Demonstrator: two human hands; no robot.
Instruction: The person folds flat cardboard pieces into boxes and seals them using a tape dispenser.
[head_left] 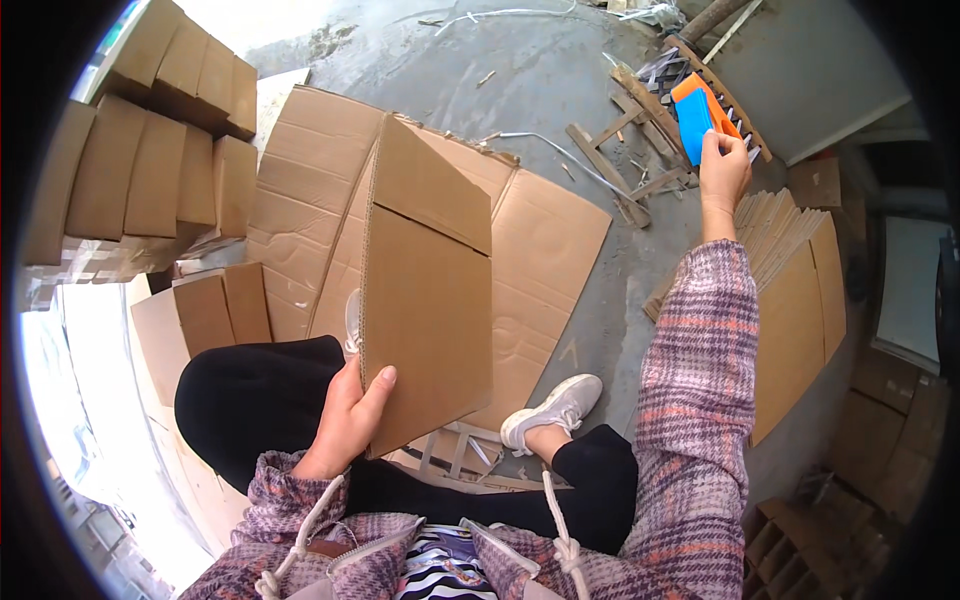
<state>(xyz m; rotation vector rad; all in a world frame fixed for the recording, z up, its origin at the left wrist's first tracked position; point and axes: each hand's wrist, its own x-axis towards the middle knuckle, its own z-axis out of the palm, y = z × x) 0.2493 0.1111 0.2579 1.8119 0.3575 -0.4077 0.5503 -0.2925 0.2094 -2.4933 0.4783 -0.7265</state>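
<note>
My left hand (pixel 347 415) is closed on the near lower edge of a flat, folded cardboard carton (pixel 430 310), thumb on its face. The carton stands on edge between my knees, above a large opened cardboard sheet (pixel 545 260) on the floor. My right arm reaches out to the far right. There my right hand (pixel 724 172) is closed around a blue and orange tape dispenser (pixel 693 118), its fingers at the blue part. A wooden slatted frame (pixel 650 140) lies just beyond and beside the dispenser. My palm side is hidden.
Stacked cardboard boxes (pixel 140 170) rise at the left, with an open carton (pixel 205 315) below them. A stack of flattened cartons (pixel 800 310) leans at the right, beside my sleeve. White strapping (pixel 560 145) and scraps lie on the grey concrete floor (pixel 400 60).
</note>
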